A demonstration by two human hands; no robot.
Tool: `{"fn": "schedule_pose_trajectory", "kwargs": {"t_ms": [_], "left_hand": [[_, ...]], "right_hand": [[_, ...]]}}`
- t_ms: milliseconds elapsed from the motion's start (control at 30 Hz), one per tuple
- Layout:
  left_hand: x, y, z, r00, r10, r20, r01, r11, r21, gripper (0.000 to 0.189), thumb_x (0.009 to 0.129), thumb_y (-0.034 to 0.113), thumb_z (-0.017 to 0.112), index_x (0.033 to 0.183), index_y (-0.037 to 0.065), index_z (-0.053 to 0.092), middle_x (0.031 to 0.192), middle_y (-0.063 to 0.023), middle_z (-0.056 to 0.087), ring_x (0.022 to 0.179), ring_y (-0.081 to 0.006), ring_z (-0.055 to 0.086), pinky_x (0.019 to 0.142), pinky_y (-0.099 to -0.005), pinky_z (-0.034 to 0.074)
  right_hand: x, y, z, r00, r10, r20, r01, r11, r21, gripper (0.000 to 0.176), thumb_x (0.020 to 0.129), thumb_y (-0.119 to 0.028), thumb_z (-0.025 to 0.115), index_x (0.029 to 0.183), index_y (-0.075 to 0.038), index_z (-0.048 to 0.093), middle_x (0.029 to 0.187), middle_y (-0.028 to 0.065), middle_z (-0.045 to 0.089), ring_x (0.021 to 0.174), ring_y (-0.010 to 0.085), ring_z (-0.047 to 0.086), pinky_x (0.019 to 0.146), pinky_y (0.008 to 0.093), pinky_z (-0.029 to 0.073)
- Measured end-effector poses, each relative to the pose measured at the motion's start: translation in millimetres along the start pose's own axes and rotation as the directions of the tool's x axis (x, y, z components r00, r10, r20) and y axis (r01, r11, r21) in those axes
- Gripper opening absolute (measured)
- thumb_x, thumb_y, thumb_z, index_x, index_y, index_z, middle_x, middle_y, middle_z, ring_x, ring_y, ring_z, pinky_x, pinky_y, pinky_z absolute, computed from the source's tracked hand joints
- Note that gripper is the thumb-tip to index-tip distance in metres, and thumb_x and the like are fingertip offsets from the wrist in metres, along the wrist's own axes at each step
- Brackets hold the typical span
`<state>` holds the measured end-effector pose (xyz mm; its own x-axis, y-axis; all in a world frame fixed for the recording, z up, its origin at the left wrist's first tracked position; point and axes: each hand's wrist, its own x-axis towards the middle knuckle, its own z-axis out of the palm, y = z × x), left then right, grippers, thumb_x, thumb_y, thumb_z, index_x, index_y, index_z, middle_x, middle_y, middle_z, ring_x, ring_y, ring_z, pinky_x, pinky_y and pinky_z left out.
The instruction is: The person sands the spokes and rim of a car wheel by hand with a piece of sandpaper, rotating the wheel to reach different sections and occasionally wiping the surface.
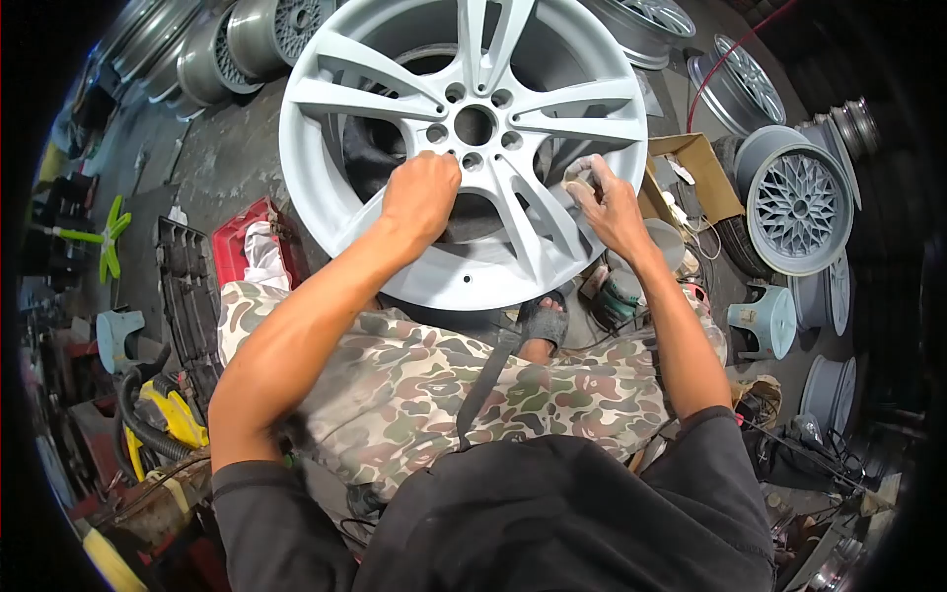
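Note:
A large pale grey alloy wheel rim (pixel 335 232) lies before me, face up, with paired spokes and a ring of bolt holes round its centre bore. My left hand (pixel 422 200) is closed in a fist round a lower-left spoke, close to the hub. On the rim's right side is my right hand (pixel 614 209), its fingers whitened with dust. Thumb and fingers there pinch a small tan-grey piece that looks like folded sandpaper (pixel 580 185), close to the rim's inner wall. The fingertips of my left hand are hidden.
More rims stand at the upper left, and a mesh-spoke rim (pixel 800 207) leans at right. An open cardboard box (pixel 705 178) sits by a light blue stool (pixel 764 322). Left of my legs are a red container (pixel 229 242) and a black grille (pixel 187 296). Cables lie near my foot.

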<state>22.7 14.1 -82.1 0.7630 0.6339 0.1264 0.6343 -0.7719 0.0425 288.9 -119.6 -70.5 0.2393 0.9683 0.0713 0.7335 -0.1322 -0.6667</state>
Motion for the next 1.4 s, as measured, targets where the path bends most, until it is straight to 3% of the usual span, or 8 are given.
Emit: {"fn": "schedule_pose_trajectory", "kwargs": {"t_ms": [233,333,467,567,633,933,1100,1400], "left_hand": [[-15.1,-2.4,-19.7,0.99,0.135,0.046,-0.128,0.982,-0.136,0.051,0.09,0.028,0.073,0.122,-0.01,0.062,0.134,-0.0283,0.061,0.122,-0.0428,0.062,0.096,-0.0471,0.055],[-35.8,5.1,-6.4,0.97,0.068,0.232,-0.121,0.967,0.223,0.073,0.093,0.034,0.071,0.145,-0.012,0.048,0.165,-0.0262,0.027,0.149,-0.0425,0.037,0.121,-0.0456,0.035],[-58.0,-10.8,3.4,0.967,0.166,0.191,-0.231,0.89,0.393,0.067,0.094,0.03,0.068,0.142,-0.014,0.049,0.164,-0.0268,0.03,0.15,-0.0406,0.036,0.123,-0.0446,0.032],[-63.7,-27.5,-14.5,0.941,0.296,0.163,-0.335,0.881,0.335,0.052,0.095,0.022,0.067,0.135,-0.01,0.059,0.159,-0.0278,0.039,0.143,-0.0406,0.046,0.118,-0.0434,0.039],[-51.5,-40.1,-49.2,0.942,0.15,0.299,-0.048,0.945,-0.322,0.035,0.095,0.013,0.065,0.125,-0.004,0.069,0.149,-0.0272,0.053,0.129,-0.0404,0.059,0.111,-0.0423,0.047],[-68.8,-146.4,-79.5,0.853,-0.52,-0.044,0.505,0.844,-0.179,0.04,0.1,0.036,0.067,0.091,-0.003,0.071,0.068,-0.017,0.069,0.06,-0.033,0.067,0.063,-0.042,0.053],[-111.9,-155.7,-32.8,0.794,-0.481,0.372,0.59,0.464,-0.661,0.064,0.102,0.057,0.058,0.095,-0.006,0.068,0.065,-0.0126,0.067,0.056,-0.018,0.068,0.052,-0.0315,0.055],[-114.3,-120.6,-1.8,0.77,-0.58,0.265,0.511,0.313,-0.801,0.065,0.106,0.052,0.052,0.099,-0.011,0.067,0.073,-0.0148,0.067,0.063,-0.0199,0.069,0.054,-0.0347,0.056]], "right_hand": [[-30.1,-6.5,12.6,0.961,0.232,0.148,-0.276,0.815,0.51,0.018,0.099,-0.017,0.066,0.113,-0.005,0.068,0.074,0.0046,0.064,0.065,0.0098,0.054,0.062,0.0305,0.046],[-53.8,-2.7,51.5,0.996,0.076,0.053,-0.087,0.967,0.24,0.014,0.098,-0.01,0.066,0.108,-0.003,0.072,0.083,0.0129,0.07,0.071,0.0185,0.064,0.067,0.0349,0.051],[-88.0,-7.8,60.5,0.998,-0.028,-0.062,0.037,0.989,0.144,0.013,0.092,-0.009,0.072,0.099,0.002,0.072,0.084,0.0227,0.07,0.071,0.0331,0.067,0.067,0.0396,0.051],[-108.7,13.4,66.0,0.988,0.144,0.057,-0.149,0.983,0.111,0.015,0.094,-0.011,0.071,0.099,0.004,0.073,0.078,0.0122,0.072,0.07,0.0142,0.068,0.062,0.0341,0.053],[-112.3,14.7,67.3,0.99,0.142,0.029,-0.144,0.982,0.126,0.014,0.09,-0.009,0.073,0.09,0.005,0.069,0.081,0.0226,0.066,0.067,0.035,0.065,0.062,0.0414,0.048],[-6.9,-4.5,22.6,0.971,-0.072,-0.229,0.083,0.996,0.038,0.02,0.092,-0.014,0.073,0.106,0.001,0.077,0.085,0.0134,0.072,0.073,0.0213,0.068,0.069,0.0329,0.052],[3.6,21.7,9.9,0.962,0.223,-0.155,-0.204,0.97,0.13,0.04,0.085,-0.028,0.084,0.112,0.002,0.079,0.083,0.0056,0.074,0.072,0.0101,0.061,0.064,0.0265,0.049],[-9.2,30.7,58.8,0.956,0.012,-0.293,-0.014,1.0,-0.006,0.023,0.098,-0.02,0.068,0.104,0.0,0.079,0.085,0.0224,0.068,0.074,0.0345,0.064,0.071,0.0409,0.05]]}}
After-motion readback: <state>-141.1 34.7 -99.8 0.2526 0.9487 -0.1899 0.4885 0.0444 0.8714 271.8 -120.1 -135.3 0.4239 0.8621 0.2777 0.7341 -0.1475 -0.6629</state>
